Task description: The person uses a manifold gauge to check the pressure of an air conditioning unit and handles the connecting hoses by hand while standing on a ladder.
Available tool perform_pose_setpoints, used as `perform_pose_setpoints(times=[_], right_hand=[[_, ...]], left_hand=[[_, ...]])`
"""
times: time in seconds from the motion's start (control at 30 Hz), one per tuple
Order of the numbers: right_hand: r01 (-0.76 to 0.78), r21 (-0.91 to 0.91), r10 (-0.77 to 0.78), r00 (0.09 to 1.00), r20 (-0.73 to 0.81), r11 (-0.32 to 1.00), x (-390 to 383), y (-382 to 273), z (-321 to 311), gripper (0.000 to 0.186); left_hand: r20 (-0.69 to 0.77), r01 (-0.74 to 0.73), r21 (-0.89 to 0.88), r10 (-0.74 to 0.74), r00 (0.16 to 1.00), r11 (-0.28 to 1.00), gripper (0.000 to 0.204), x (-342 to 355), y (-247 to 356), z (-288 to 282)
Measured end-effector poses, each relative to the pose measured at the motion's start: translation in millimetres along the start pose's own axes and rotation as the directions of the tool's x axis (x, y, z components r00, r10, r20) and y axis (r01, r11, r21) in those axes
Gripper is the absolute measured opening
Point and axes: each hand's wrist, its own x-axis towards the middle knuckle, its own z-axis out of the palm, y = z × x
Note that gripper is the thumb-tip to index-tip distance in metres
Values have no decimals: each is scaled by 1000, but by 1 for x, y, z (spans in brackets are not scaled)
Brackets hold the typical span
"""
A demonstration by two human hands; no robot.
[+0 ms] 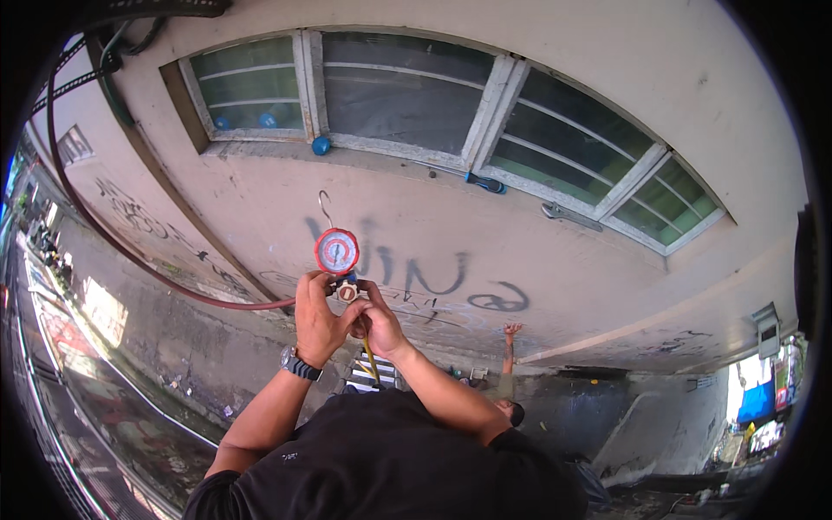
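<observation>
A manifold pressure gauge [337, 251] with a red rim and a white dial is held up in front of the wall, its metal hook [325, 204] sticking up above it. My left hand [319, 322] is closed around the left side of its valve body, where a dark red hose [199, 295] runs off to the left. With fingers and thumb pinched together, my right hand [381, 322] grips the top of a yellow hose [371, 357] just under the valve body. A pale round knob [347, 292] shows between the hands. My fingers partly hide the fittings.
On the sill of the barred window [403, 91] lie a blue round thing [321, 146], a screwdriver [485, 183] and an adjustable wrench [570, 216]. Ladder steps [368, 374] show below my hands. Lower right, another person's hand [513, 328] reaches up against the wall.
</observation>
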Motion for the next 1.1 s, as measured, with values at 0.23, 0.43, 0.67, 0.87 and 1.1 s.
perform_pose_setpoints(times=[0.23,0.43,0.67,0.87,1.1], right_hand=[[-9,46,9,1000,-2,999,-7,17,-12,35],[-20,31,20,1000,-9,999,-15,26,-23,36],[4,25,-2,997,-74,1000,-28,43,-40,35],[-19,46,22,996,-86,999,-35,49,-51,37],[9,23,-7,995,-96,1000,-43,53,-49,38]], left_hand=[[120,37,13,-39,992,999,58,-6,-8,-1],[266,-69,-17,71,961,997,49,-17,-15,0],[329,-10,-67,31,944,998,67,-29,-15,16],[339,5,40,-18,941,999,64,-23,-11,32],[339,39,35,-49,940,999,59,-29,-4,30]])
